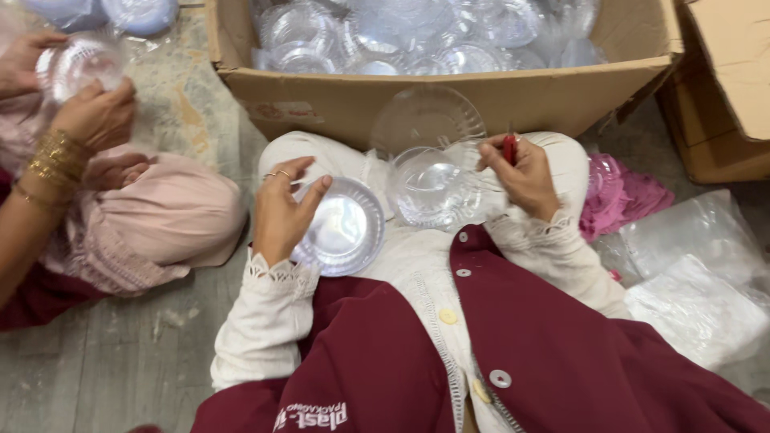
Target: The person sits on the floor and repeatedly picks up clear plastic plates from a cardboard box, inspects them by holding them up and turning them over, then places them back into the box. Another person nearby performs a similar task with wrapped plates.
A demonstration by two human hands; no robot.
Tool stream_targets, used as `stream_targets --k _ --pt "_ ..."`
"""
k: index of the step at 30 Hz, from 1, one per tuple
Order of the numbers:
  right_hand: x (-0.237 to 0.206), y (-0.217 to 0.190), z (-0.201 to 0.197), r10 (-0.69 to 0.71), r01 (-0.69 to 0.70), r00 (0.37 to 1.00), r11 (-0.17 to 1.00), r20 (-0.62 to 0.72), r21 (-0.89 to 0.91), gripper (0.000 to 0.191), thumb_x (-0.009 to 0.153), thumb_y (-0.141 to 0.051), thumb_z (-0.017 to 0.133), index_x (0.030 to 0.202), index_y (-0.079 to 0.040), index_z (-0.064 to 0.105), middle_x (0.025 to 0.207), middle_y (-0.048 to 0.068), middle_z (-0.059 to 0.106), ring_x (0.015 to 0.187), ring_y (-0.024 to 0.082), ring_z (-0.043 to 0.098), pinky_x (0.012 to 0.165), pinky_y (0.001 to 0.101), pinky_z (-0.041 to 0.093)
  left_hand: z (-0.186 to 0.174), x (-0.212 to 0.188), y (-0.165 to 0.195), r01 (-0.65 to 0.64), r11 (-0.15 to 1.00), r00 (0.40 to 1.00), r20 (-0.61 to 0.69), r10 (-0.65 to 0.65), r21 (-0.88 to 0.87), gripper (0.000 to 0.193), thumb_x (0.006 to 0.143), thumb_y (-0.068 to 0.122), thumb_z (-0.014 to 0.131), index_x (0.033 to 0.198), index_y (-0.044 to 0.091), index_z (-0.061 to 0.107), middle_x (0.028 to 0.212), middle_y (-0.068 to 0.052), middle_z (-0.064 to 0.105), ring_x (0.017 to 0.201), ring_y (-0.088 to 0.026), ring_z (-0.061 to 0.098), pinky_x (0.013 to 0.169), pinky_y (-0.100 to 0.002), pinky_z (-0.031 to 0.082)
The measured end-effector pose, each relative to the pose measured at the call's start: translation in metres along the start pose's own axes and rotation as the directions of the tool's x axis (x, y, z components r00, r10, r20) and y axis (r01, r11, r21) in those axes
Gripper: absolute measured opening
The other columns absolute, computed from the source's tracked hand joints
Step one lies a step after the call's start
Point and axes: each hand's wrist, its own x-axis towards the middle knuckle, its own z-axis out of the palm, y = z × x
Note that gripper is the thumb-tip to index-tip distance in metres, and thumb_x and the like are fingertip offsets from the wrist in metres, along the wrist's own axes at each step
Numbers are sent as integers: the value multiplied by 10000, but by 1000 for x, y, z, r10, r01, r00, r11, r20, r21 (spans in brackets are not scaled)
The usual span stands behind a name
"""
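Your left hand (282,210) grips a clear plastic bowl (343,228) over your lap, thumb across the rim, fingers curled behind. Your right hand (523,172) pinches a small red tool (510,148) against a second bowl (429,186). Both look unfinished. Cardboard box (513,100) ahead holds many more. Co-worker's hand (95,114) at left handles another; plastic bags (694,273) lie right. Nothing blocks you.

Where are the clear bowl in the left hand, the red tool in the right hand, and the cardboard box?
Clear bowl (343,228), head view, on its inner base.
Red tool (509,149), head view, on its red body.
Cardboard box (345,100), head view, on its front wall.
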Motion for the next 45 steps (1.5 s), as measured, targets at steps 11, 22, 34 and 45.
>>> stream_targets --k 11,22,34,45 --pt "-3 -2 10 -84 105 994 841 64 -530 384 953 -319 807 989 40 675 702 96 632 588 164 567 567 331 457 -24 -4 -83 298 943 954 8 -300 -150 153 947 114 761 1002 -28 759 809 -57 746 711 -105 681 634 -251 540" --pt "-6 -40 60 47 -85 966 986 256 140 279 1003 -222 657 1158 6 699 848 15 741 546 11 461 473 203 370 -4 3 14 108 858 961 -169 -219 -501 214 993 177 704 970 -33 669 820 -84 724 669 -132 742 533 -224 573" --pt "-8 -37 41 99 -121 992 895 74 429 133 1002 -129 695 1017 3 684 771 45 686 486 11 414 421 202 293 28 9 23 320 493 944 232 -233 -809 266 990 194 670 1151 -17 649 1006 -116 768 854 -179 770 715 -271 618" --pt "-26 -41 28 11 38 991 929 -132 368 75 1025 -74 647 1022 -14 602 814 96 717 495 3 423 430 197 310 45 -1 34 310 500 945 321 -67 -809 346 966 99 699 1277 -35 630 1143 -155 751 979 -186 744 813 -307 636"
